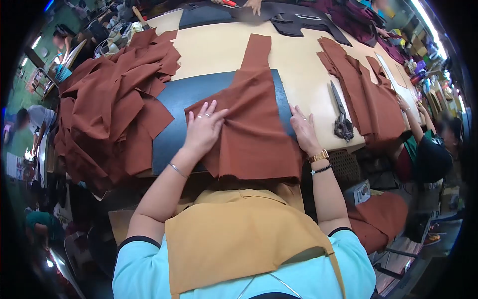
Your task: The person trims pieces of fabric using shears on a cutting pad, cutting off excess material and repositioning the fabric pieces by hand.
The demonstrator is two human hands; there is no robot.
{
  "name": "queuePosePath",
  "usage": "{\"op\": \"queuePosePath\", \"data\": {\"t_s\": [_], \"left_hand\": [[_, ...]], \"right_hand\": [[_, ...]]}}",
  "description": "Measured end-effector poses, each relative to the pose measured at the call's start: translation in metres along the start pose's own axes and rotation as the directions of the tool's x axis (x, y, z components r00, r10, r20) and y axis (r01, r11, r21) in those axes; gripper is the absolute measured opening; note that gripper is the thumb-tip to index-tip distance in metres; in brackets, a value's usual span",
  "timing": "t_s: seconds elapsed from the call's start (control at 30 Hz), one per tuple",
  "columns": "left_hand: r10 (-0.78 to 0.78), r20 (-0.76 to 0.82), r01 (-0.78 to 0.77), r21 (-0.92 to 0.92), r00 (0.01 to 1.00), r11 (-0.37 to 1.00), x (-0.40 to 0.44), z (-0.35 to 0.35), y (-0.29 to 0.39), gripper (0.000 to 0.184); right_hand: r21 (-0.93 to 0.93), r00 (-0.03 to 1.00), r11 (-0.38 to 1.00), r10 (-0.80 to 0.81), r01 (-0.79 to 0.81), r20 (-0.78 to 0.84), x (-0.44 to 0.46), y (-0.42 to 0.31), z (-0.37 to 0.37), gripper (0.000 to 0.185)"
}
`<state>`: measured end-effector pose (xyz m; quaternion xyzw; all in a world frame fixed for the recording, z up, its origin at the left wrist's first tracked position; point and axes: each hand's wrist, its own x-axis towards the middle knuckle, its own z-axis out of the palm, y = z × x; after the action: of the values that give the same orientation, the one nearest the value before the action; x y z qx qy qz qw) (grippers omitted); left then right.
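A cut piece of rust-brown fabric lies in front of me over a dark blue mat, its near edge reaching past the table's front. Across the fabric's left part my left hand rests with its fingers spread, and creases run from there. My right hand is at the fabric's right side, fingers extended over the mat's right edge; whether it touches the cloth I cannot tell. Neither hand grips anything. Right of my right hand, a pair of scissors with dark, wrapped handles lies on the table.
A large heap of brown fabric covers the table's left side. More brown pieces are stacked at the right, near a co-worker. Across the table, another person's hand is beside dark cloth.
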<state>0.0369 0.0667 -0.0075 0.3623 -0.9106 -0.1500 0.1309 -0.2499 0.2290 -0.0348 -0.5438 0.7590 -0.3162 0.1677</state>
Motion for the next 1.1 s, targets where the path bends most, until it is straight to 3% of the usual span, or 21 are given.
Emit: {"op": "queuePosePath", "data": {"t_s": [0.07, 0.1, 0.13, 0.17, 0.2, 0.23, 0.27, 0.33, 0.4, 0.47, 0.6, 0.67, 0.7, 0.77, 0.8, 0.83, 0.9, 0.93, 0.97, 1.03, 1.1], "left_hand": [[0.003, -0.1, -0.018, -0.147, 0.995, 0.989, 0.01, -0.006, -0.025, 0.029], [-0.158, 0.038, 0.162, -0.272, 0.987, 0.949, 0.017, -0.037, -0.021, 0.03], [-0.128, -0.108, 0.096, -0.264, 0.986, 0.96, 0.027, -0.039, -0.048, 0.033], [-0.022, -0.353, -0.098, -0.319, 0.935, 0.943, 0.041, -0.029, -0.095, 0.038], [-0.144, -0.193, 0.052, -0.418, 0.971, 0.907, 0.049, -0.069, -0.1, 0.042], [-0.079, -0.292, -0.022, -0.328, 0.953, 0.944, 0.066, -0.076, -0.154, 0.044], [-0.13, -0.311, 0.055, -0.239, 0.942, 0.969, 0.075, -0.098, -0.192, 0.048], [-0.383, -0.306, 0.204, -0.484, 0.872, 0.851, 0.074, -0.145, -0.213, 0.05], [-0.441, -0.224, 0.211, -0.639, 0.869, 0.739, 0.065, -0.176, -0.238, 0.051], [-0.358, -0.444, 0.169, -0.409, 0.822, 0.897, 0.078, -0.179, -0.314, 0.051], [-0.344, -0.842, 0.318, -0.22, 0.416, 0.922, 0.031, -0.259, -0.247, 0.04], [0.024, -0.98, -0.058, 0.012, 0.198, 0.998, 0.017, -0.259, -0.205, 0.038], [0.19, -0.938, 0.106, 0.229, 0.29, 0.968, 0.014, -0.251, -0.203, 0.039], [0.435, -0.739, 0.34, 0.642, 0.515, 0.687, 0.012, -0.223, -0.207, 0.043], [0.48, -0.571, 0.162, 0.739, 0.666, 0.654, 0.01, -0.202, -0.208, 0.049], [0.461, -0.393, 0.032, 0.787, 0.795, 0.616, 0.007, -0.18, -0.205, 0.049], [0.123, -0.042, -0.043, 0.786, 0.991, 0.617, -0.011, -0.15, -0.174, 0.045], [0.127, -0.021, -0.065, 0.768, 0.992, 0.637, -0.018, -0.132, -0.198, 0.05], [-0.057, -0.005, 0.04, 0.773, 0.998, 0.633, -0.025, -0.125, -0.199, 0.055], [-0.217, -0.064, 0.204, 0.659, 0.974, 0.723, -0.031, -0.116, -0.223, 0.055], [-0.359, -0.031, 0.288, 0.666, 0.933, 0.688, -0.017, -0.117, -0.225, 0.054]], "right_hand": [[0.047, 1.0, 0.999, 0.024, -0.024, 0.012, 0.002, 0.001, -0.001, 0.076], [0.025, 0.999, 0.999, 0.046, -0.046, 0.005, 0.002, -0.002, -0.002, 0.079], [0.003, 0.998, 0.998, 0.068, -0.068, 0.0, 0.004, -0.007, -0.001, 0.081], [-0.019, 0.996, 0.996, 0.088, -0.088, -0.005, 0.005, -0.012, 0.0, 0.084], [-0.102, 0.992, 0.987, 0.123, -0.124, -0.015, 0.006, -0.022, 0.003, 0.086], [-0.182, 0.987, 0.97, 0.156, -0.158, -0.026, 0.008, -0.034, 0.006, 0.089], [-0.259, 0.981, 0.947, 0.188, -0.192, -0.039, 0.009, -0.044, 0.009, 0.091], [-0.268, 0.978, 0.941, 0.191, -0.207, -0.083, 0.01, -0.058, 0.015, 0.094], [-0.344, 0.98, 0.918, 0.169, -0.196, -0.108, 0.015, -0.064, 0.019, 0.094], [-0.48, 0.986, 0.862, 0.124, -0.162, -0.109, 0.023, -0.067, 0.027, 0.092], [-0.508, 0.997, 0.857, -0.075, 0.082, 0.035, 0.027, -0.1, 0.054, 0.085], [-0.473, 0.967, 0.843, -0.218, 0.255, 0.132, 0.031, -0.125, 0.071, 0.082], [-0.445, 0.94, 0.829, -0.286, 0.339, 0.184, 0.034, -0.139, 0.08, 0.081], [-0.352, 0.859, 0.784, -0.452, 0.512, 0.241, 0.047, -0.155, 0.108, 0.079], [-0.302, 0.831, 0.777, -0.486, 0.553, 0.272, 0.054, -0.163, 0.124, 0.08], [-0.249, 0.801, 0.767, -0.519, 0.591, 0.299, 0.062, -0.171, 0.136, 0.081], [-0.253, 0.818, 0.787, -0.484, 0.562, 0.311, 0.077, -0.183, 0.143, 0.08], [-0.257, 0.825, 0.796, -0.465, 0.549, 0.321, 0.084, -0.185, 0.143, 0.079], [-0.305, 0.86, 0.814, -0.41, 0.495, 0.303, 0.094, -0.181, 0.139, 0.078], [-0.36, 0.958, 0.888, -0.26, 0.287, 0.122, 0.114, -0.154, 0.121, 0.077], [-0.426, 0.993, 0.902, -0.106, 0.071, -0.058, 0.123, -0.115, 0.089, 0.077]]}}
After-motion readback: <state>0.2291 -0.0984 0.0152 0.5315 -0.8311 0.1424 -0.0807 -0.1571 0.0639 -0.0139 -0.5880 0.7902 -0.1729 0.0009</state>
